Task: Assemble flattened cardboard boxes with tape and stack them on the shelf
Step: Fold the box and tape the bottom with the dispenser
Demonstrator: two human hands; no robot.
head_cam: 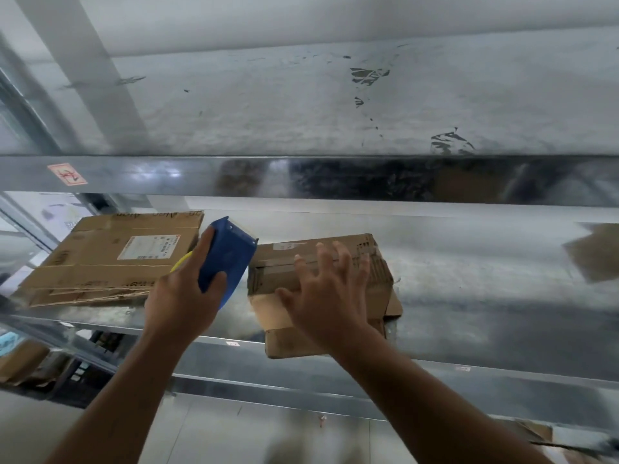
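Flattened cardboard (110, 259): laid flat at the left of the shelf (469, 262), with a white label on its upper face. It is judged light, stiff across the panels and ready to fold at the creases. It is best taken by two opposite edges.
Left hand (182, 296): wrapped round the tape dispenser (227, 259), which is held over the shelf between the flat cardboard and the small box (278, 262).
Tape dispenser: blue and judged to be rigid plastic, with a yellow part showing behind it. A firm grip on the body should suffice.
Small box: set on the shelf near the middle, its near end seeming to project past the front rail and its lower flaps looking loose. It is judged empty, light and easily crushed, since the walls are creased. Two opposite sides should be gripped, not a loose flap.
Right hand (330, 296): fingers (335, 259) straight and spread apart over the box's top. Blur hides whether contact is made.
Shelf: smooth metal, on which the box is expected to slide readily.
Cardboard piece (596, 252): seen at the far right, too blurred to describe.
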